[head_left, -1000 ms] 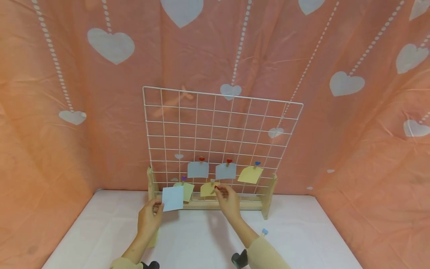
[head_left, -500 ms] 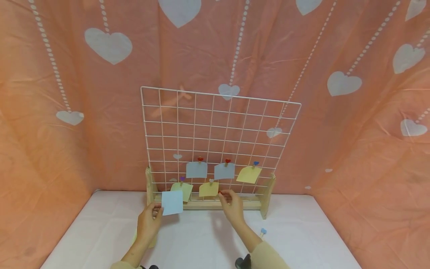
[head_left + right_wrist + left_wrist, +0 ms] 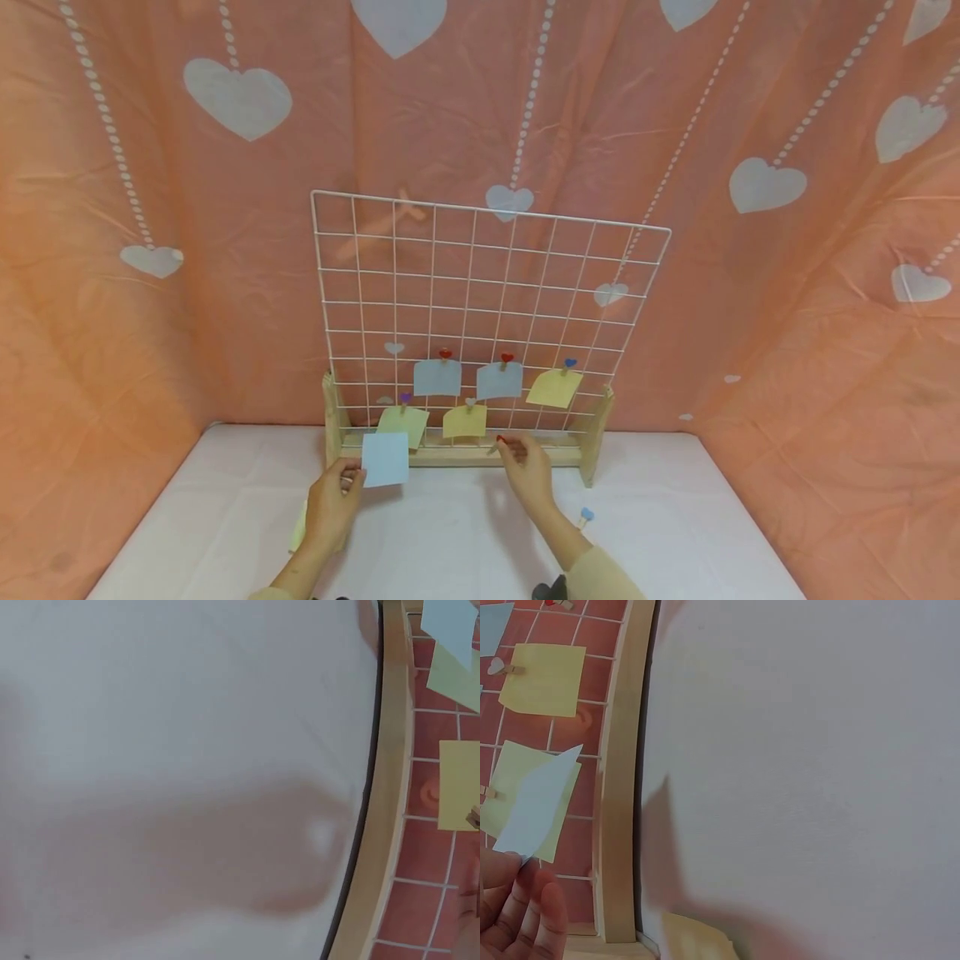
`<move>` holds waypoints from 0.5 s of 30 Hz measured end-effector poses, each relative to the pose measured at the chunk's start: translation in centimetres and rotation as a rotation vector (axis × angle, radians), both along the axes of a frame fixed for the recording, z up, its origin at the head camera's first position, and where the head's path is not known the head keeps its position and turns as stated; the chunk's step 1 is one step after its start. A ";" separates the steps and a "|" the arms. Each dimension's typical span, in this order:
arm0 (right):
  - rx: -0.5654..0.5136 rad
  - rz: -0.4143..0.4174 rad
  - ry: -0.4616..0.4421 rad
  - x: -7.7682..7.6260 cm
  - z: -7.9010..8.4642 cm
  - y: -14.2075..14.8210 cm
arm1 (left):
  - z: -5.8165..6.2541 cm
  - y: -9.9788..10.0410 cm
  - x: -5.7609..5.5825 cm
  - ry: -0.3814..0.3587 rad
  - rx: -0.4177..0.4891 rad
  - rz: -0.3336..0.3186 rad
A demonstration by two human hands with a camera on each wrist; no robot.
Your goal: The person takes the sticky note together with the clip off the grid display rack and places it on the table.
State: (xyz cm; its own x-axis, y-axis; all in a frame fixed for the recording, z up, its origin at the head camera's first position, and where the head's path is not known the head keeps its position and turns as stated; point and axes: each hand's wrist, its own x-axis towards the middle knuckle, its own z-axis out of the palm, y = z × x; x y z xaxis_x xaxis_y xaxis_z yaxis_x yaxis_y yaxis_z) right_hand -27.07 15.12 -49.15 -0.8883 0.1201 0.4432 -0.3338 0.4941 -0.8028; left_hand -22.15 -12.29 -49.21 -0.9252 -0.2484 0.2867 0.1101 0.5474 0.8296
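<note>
1. Left hand (image 3: 332,500): pinching a blue note (image 3: 385,460) by its edge, thumb against fingers; note sticks out to the hand's right.
2. Right hand (image 3: 529,475): thumb and fingers pinch the red clip (image 3: 501,439) (its wrist camera barely catches this hand), clip at the fingertips, on the hand's left.
3. Grid (image 3: 491,209): stands upright beyond both hands, in a wooden base (image 3: 457,457).
4. Green note (image 3: 402,423): clipped on grid, up and right from left hand, partly behind held note.
5. Yellow note (image 3: 465,422): clipped on grid, up and left from right hand.
6. Bench (image 3: 435,533): loose note (image 3: 298,531) partly under left wrist; light-blue clip (image 3: 587,514) right of right hand, nearer the person.
</note>
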 end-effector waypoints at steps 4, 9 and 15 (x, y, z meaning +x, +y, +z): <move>-0.004 -0.017 -0.039 0.1 -0.5 0.6 | -0.3 0.0 0.1 -0.008 0.000 -0.003; -0.016 -0.026 -0.044 0.1 -1.0 1.4 | -0.7 -0.1 0.1 -0.022 -0.016 -0.004; -0.008 -0.053 -0.052 0.4 -1.4 2.2 | -1.5 -0.3 0.0 -0.050 -0.037 -0.005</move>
